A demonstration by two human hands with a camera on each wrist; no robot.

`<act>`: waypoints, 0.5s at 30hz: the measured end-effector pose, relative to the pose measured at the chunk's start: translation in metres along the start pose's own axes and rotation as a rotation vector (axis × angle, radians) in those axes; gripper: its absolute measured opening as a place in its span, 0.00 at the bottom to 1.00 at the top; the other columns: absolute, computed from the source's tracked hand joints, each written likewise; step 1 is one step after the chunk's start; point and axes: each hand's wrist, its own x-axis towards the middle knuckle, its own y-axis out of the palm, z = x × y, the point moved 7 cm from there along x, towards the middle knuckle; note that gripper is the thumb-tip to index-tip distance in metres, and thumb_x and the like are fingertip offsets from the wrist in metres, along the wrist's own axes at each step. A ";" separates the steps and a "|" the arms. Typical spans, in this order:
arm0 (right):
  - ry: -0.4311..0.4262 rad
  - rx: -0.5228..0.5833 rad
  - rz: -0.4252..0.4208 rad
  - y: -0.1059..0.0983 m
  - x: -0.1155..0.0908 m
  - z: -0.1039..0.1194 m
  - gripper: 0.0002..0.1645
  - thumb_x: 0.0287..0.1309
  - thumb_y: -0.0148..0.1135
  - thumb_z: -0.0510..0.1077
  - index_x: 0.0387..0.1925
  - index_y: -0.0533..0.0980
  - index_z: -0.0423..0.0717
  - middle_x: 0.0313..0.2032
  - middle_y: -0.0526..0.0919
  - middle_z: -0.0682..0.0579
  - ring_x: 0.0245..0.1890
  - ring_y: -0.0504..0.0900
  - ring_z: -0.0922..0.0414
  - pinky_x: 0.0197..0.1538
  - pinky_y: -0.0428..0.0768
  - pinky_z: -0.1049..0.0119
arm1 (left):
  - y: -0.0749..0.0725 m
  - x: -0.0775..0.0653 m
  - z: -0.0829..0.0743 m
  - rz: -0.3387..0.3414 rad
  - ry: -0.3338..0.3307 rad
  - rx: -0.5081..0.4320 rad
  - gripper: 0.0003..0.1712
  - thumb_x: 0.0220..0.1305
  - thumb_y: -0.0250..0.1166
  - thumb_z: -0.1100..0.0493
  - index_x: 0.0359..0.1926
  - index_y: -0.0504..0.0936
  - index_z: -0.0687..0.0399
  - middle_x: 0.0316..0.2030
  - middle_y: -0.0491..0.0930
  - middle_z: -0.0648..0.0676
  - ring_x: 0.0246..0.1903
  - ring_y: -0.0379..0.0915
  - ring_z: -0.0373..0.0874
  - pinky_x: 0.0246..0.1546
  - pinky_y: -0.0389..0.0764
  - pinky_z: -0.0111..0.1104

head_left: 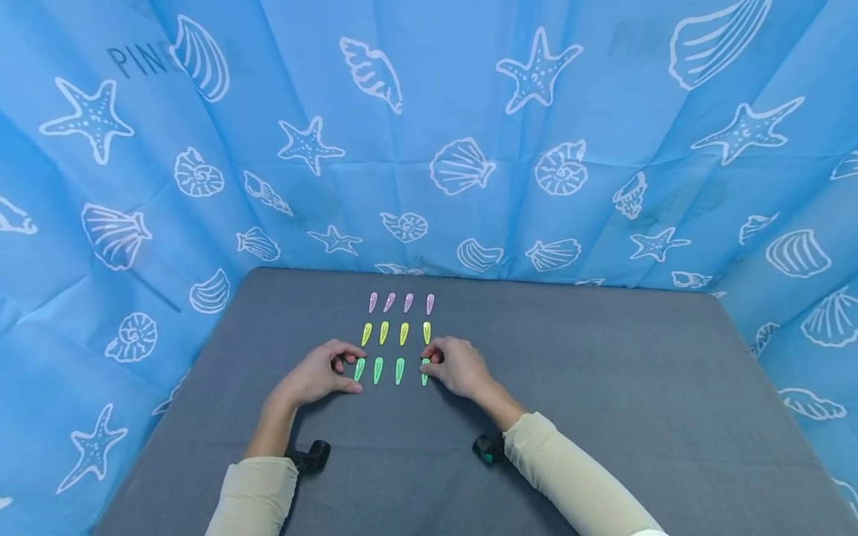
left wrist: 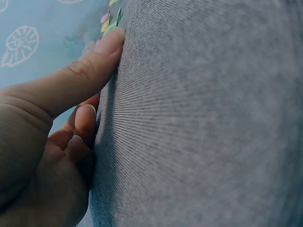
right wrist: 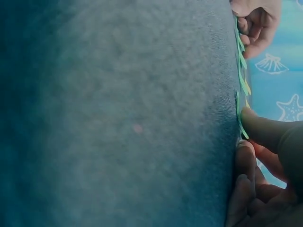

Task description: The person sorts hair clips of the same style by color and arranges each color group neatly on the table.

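Snap hair clips lie on the grey table in three rows, seen in the head view. My right hand [head_left: 459, 366] pinches the green hair clip [head_left: 425, 377] at the right end of the nearest row; in the right wrist view its thumb presses that clip's end. At the row's other end, my left hand [head_left: 320, 374] has thumb and forefinger spread around another green hair clip [head_left: 360, 369], fingertips right at its two ends. Two more green hair clips [head_left: 399, 371] lie between the hands. In the left wrist view the thumb [left wrist: 110, 41] overlaps the clips.
Behind the green row lie several yellow hair clips [head_left: 383, 333], then several pink-purple ones [head_left: 408, 302] farther back. The grey cloth-covered table [head_left: 603, 387] spreads out around them. A blue curtain [head_left: 429, 112] with white shells and starfish hangs along its back and sides.
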 end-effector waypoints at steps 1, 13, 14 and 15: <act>-0.003 0.006 0.004 0.000 0.000 0.000 0.07 0.58 0.75 0.46 0.37 0.84 0.51 0.29 0.78 0.58 0.30 0.73 0.62 0.36 0.71 0.66 | 0.000 0.000 0.000 0.001 0.002 0.000 0.31 0.51 0.81 0.55 0.57 0.82 0.49 0.45 0.73 0.54 0.37 0.66 0.45 0.39 0.69 0.36; -0.022 0.070 0.025 -0.008 -0.011 -0.006 0.12 0.67 0.67 0.45 0.48 0.84 0.45 0.30 0.79 0.56 0.29 0.74 0.62 0.36 0.72 0.68 | -0.004 -0.005 -0.002 -0.015 -0.011 -0.008 0.35 0.54 0.80 0.53 0.62 0.79 0.52 0.44 0.76 0.55 0.36 0.69 0.45 0.39 0.72 0.35; -0.021 0.061 0.020 -0.010 -0.013 -0.007 0.12 0.67 0.67 0.46 0.48 0.83 0.45 0.30 0.79 0.56 0.30 0.74 0.62 0.36 0.72 0.68 | -0.006 -0.006 -0.004 -0.036 -0.013 0.004 0.34 0.55 0.79 0.52 0.62 0.79 0.52 0.45 0.77 0.55 0.37 0.70 0.45 0.39 0.72 0.35; -0.021 0.052 0.015 -0.012 -0.014 -0.009 0.12 0.67 0.66 0.46 0.48 0.83 0.45 0.31 0.79 0.56 0.30 0.74 0.62 0.37 0.72 0.67 | -0.008 -0.007 -0.008 -0.060 -0.005 0.025 0.33 0.58 0.77 0.51 0.62 0.79 0.52 0.46 0.77 0.55 0.37 0.71 0.46 0.39 0.73 0.35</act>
